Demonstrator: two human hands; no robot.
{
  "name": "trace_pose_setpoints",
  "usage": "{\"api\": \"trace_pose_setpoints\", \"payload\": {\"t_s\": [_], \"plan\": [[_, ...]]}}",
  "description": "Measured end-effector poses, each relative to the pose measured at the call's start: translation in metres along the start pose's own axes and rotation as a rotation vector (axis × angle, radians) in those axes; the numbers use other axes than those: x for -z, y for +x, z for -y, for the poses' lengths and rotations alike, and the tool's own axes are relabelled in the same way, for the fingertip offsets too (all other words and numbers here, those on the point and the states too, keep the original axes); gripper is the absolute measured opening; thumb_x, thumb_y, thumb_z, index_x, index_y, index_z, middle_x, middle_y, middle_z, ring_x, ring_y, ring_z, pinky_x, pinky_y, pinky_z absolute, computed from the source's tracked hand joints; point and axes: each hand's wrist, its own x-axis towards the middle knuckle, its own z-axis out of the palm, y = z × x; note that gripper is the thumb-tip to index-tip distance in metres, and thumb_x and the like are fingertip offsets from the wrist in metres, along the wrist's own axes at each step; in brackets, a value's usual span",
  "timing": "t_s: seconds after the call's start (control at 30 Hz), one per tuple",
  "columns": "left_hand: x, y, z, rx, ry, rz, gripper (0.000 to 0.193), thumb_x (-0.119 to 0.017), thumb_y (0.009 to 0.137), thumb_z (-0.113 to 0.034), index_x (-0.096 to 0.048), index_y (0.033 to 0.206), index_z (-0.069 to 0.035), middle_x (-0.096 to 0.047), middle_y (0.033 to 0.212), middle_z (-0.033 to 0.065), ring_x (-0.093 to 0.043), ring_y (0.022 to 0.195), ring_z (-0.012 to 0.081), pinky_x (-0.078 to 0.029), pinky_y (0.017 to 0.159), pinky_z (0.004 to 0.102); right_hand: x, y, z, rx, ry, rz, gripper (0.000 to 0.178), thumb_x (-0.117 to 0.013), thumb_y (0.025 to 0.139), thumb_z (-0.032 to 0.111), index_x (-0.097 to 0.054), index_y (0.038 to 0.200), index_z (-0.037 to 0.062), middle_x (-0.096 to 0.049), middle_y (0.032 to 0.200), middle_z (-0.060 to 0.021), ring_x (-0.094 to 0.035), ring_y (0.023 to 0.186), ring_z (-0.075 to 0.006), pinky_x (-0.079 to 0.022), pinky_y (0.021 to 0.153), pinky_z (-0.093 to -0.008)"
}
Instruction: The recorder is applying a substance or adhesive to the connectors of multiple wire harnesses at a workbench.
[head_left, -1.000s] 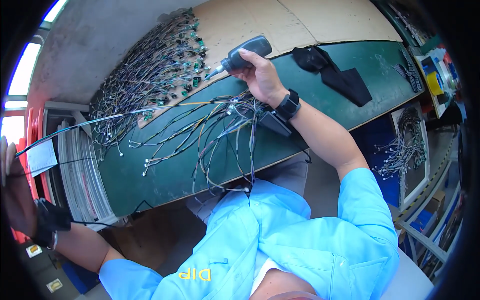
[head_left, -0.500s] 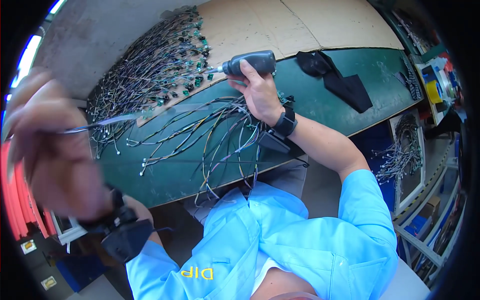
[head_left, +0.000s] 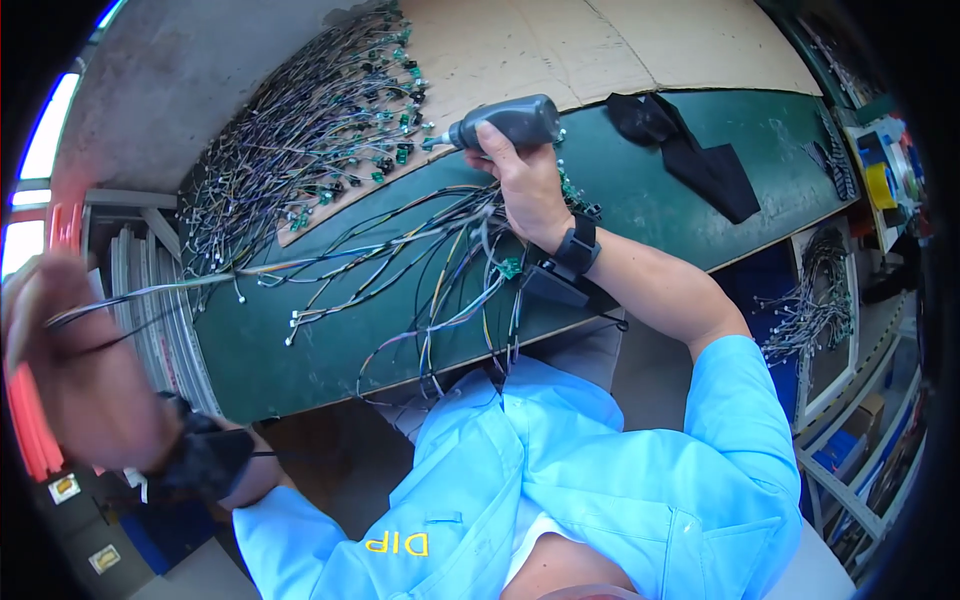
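Note:
My right hand [head_left: 528, 185] is wrapped around a dark squeeze bottle [head_left: 515, 122], its pale narrow nozzle pointing left. Below this hand a bunch of wire harnesses [head_left: 440, 235] fans out over the green table, thin coloured wires with small white connectors. Small green parts show beside the wrist. My left hand [head_left: 85, 370] is raised at the far left, smeared by motion. A long wire strand [head_left: 235, 273] stretches from the bunch across to the left hand; its end lies against the hand. Blur hides whether those fingers grip it. Both wrists wear black bands.
A big pile of wire harnesses [head_left: 300, 130] with green and black ends lies on cardboard [head_left: 500, 50] at the back. Black cloth [head_left: 690, 160] rests on the green table [head_left: 660, 220] at right. More harnesses [head_left: 815, 300] sit in a white-edged bin. Grey panels [head_left: 165, 310] stand at left.
My left hand has moved further left and slightly down, and the strand now spans a longer stretch. The bottle and right hand have shifted slightly right in view.

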Motion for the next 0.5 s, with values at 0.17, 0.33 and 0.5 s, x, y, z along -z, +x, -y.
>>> {"api": "trace_pose_setpoints", "payload": {"t_s": [0.17,0.33,0.5], "plan": [[0.011,-0.011,0.072,-0.038,-0.124,-0.174,0.014,-0.039,0.086,0.008,-0.046,0.091,-0.003,-0.049,0.085,0.0039,-0.051,0.081,0.0136,-0.023,0.107,0.0477,-0.004,-0.003,0.017,0.027,0.026,-0.04,0.02,-0.058,0.088,0.016,-0.055,0.102,0.0033,-0.061,0.097,-0.0082,-0.06,0.083,-0.0167,-0.051,0.076,-0.0319],[0.017,-0.01,0.082,-0.117,-0.365,-0.056,0.018,-0.036,0.091,0.005,-0.048,0.099,-0.005,-0.054,0.093,0.005,-0.053,0.088,0.014,-0.021,0.108,0.0503,-0.003,-0.019,0.028,0.061,0.131,-0.153,0.02,-0.058,0.088,0.019,-0.054,0.101,0.0043,-0.061,0.096,-0.0089,-0.06,0.08,-0.0177,-0.051,0.077,-0.0351],[0.018,0.007,0.056,-0.231,-0.459,0.071,0.018,-0.039,0.092,-0.002,-0.051,0.105,-0.004,-0.055,0.095,0.0055,-0.052,0.088,0.0139,-0.029,0.105,0.0435,-0.013,-0.038,0.026,0.136,0.3,-0.307,0.023,-0.059,0.088,0.022,-0.052,0.102,0.0054,-0.06,0.096,-0.0092,-0.061,0.08,-0.0192,-0.051,0.077,-0.036]]}}
